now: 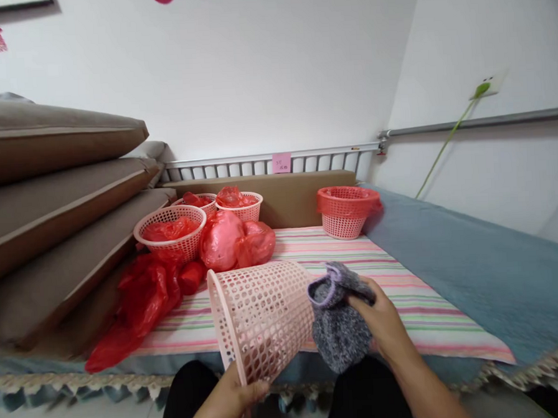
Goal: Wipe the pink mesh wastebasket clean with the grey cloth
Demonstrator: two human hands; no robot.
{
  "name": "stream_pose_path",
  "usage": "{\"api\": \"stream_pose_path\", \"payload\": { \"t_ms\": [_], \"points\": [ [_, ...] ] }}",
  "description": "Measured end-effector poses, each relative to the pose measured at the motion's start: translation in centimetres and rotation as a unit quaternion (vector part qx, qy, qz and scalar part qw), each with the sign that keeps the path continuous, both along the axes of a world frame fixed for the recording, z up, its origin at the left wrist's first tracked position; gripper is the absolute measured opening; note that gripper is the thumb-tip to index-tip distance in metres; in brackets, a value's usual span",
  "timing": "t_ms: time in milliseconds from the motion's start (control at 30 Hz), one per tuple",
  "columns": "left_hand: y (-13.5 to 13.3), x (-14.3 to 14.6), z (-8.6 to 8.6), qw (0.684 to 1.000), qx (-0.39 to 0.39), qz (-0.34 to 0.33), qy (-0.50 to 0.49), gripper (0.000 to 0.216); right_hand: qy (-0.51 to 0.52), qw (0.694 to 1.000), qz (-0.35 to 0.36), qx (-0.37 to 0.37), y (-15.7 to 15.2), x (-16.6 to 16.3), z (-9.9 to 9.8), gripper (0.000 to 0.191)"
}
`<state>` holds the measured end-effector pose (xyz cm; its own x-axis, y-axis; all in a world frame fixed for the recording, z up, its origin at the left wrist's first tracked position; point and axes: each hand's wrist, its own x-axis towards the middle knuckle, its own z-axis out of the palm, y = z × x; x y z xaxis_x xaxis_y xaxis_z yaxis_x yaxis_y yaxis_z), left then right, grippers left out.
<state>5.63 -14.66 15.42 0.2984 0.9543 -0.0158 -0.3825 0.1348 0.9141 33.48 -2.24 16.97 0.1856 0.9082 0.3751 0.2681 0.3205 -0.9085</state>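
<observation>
Near the bottom middle, my left hand (235, 395) grips the rim of a pale pink perforated plastic wastebasket (270, 309). The basket is tipped on its side, its mouth facing left and its base towards the right. A bunched grey fuzzy cloth with lavender edging (339, 330) hangs from my right hand (380, 313), pinched between thumb and fingers. This cloth is right beside the basket's base; whether the two touch I cannot tell. Part of my left fingers is hidden by the rim.
Behind are several pink baskets with red bags, one (170, 230) at left and another (344, 212) at right. Red plastic bags (143, 303) lie on the striped cloth (424, 301). Stacked cushions (49, 196) flank the left side; a radiator (239, 167) runs along the wall.
</observation>
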Motion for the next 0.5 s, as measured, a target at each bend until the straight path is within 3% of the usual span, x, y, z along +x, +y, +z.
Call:
{"api": "stream_pose_path", "payload": {
  "t_ms": [100,233,300,400,500],
  "points": [
    [0.0,-0.5,-0.2,1.0,0.002,-0.011,-0.005,0.064,-0.071,0.995,-0.032,0.059,2.2,-3.4,-0.6,0.048],
    [1.0,-0.9,0.3,0.997,0.006,0.083,-0.001,0.067,-0.203,0.965,-0.084,0.146,4.6,-7.1,-4.0,0.045],
    [1.6,-1.0,0.4,0.995,0.004,0.098,0.002,0.06,-0.245,0.948,-0.13,0.159,5.1,-7.8,-5.3,0.042],
    [1.8,-1.4,0.3,0.998,0.018,0.059,0.005,0.05,-0.28,0.934,-0.157,0.156,5.2,-7.5,-5.9,0.041],
    [1.6,-1.8,0.3,0.999,0.013,0.032,0.005,0.05,-0.277,0.935,-0.169,0.142,4.9,-7.5,-5.1,0.036]
  ]
}}
